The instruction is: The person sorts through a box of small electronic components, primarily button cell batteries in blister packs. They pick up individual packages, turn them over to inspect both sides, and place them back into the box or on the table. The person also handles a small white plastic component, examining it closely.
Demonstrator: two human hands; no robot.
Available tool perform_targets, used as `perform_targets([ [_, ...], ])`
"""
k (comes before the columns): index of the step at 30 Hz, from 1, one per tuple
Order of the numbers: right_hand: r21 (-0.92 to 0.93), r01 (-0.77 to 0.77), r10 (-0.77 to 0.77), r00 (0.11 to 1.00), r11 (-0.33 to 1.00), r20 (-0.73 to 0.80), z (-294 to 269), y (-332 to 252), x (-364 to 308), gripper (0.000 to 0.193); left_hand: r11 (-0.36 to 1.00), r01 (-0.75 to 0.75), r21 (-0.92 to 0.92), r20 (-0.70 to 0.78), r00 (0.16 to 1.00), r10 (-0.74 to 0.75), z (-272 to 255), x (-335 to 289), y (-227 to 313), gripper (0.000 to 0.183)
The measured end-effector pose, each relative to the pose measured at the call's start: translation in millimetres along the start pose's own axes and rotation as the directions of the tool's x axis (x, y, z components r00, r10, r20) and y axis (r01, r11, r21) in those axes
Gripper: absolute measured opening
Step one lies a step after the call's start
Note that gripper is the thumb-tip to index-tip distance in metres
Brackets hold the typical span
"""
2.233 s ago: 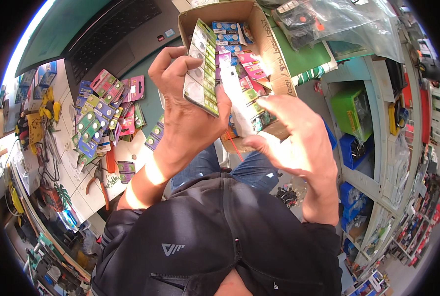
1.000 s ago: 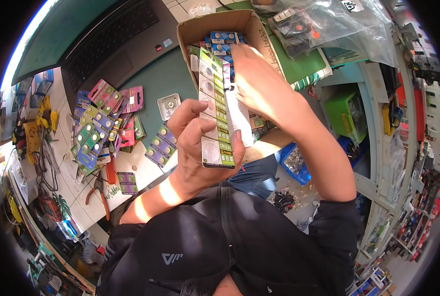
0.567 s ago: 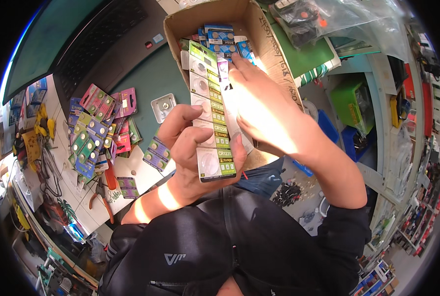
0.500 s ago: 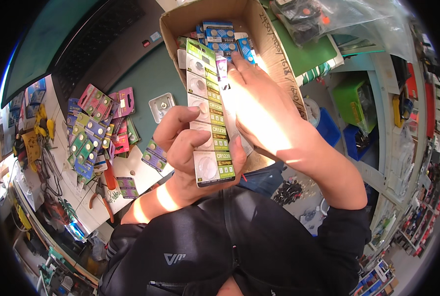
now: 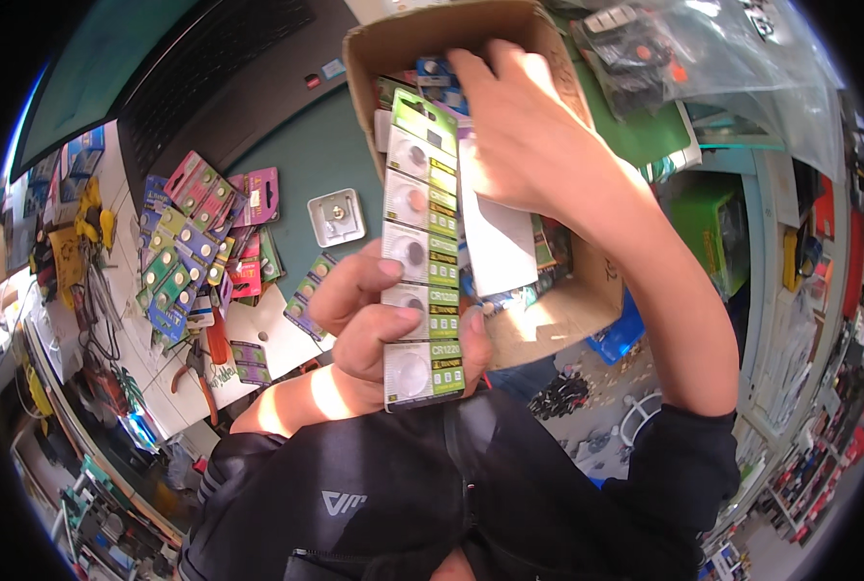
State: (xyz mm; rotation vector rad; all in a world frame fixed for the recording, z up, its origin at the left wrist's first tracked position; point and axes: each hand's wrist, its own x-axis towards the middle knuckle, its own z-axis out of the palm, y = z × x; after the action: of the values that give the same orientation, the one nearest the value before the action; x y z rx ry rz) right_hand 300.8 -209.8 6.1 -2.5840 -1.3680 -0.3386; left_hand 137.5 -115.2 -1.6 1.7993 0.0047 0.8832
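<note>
My left hand (image 5: pixel 359 324) is closed around the lower part of a long green-and-white blister card of coin cell batteries (image 5: pixel 422 252), holding it up in front of the box. Several round silver cells show through its clear bubbles. My right hand (image 5: pixel 519 136) reaches into a cardboard box (image 5: pixel 538 334), its visible fingers apart over the far end. Blue battery cards (image 5: pixel 434 70) lie beside those fingertips. A white card or paper (image 5: pixel 498 252) sits in the box below my right palm. Whatever lies under that palm is hidden.
A heap of colourful button-cell cards (image 5: pixel 185 252) covers the table on the left. A small white square dish (image 5: pixel 336 217), pliers (image 5: pixel 195 378) and a laptop (image 5: pixel 209 77) are also there. Clear plastic bags (image 5: pixel 712 58) lie at the far right; shelving stands beyond.
My right hand has moved farther into the box, toward its far end. The box now sits slightly right and lower in view. My left hand still holds the blister card, a little lower.
</note>
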Motion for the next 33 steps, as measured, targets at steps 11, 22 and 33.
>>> perform_targets([
  [11,0.297,-0.344,0.257,0.921,0.891,0.294,-79.1,2.3,12.8,0.04,0.981,-0.085,-0.174,-0.147,0.987,0.06,6.3,-9.3,-4.5,0.051],
  [22,0.516,-0.204,0.069,0.961,0.832,0.268,-124.2,7.3,-44.8,0.022,0.971,-0.158,-0.181,0.018,0.986,0.164,-1.5,-3.5,-12.1,0.038],
  [33,0.479,-0.115,0.019,0.98,0.87,0.2,-122.2,20.0,-33.7,0.015,0.996,-0.094,0.002,0.247,0.965,0.09,-17.5,5.4,-0.5,0.034],
])
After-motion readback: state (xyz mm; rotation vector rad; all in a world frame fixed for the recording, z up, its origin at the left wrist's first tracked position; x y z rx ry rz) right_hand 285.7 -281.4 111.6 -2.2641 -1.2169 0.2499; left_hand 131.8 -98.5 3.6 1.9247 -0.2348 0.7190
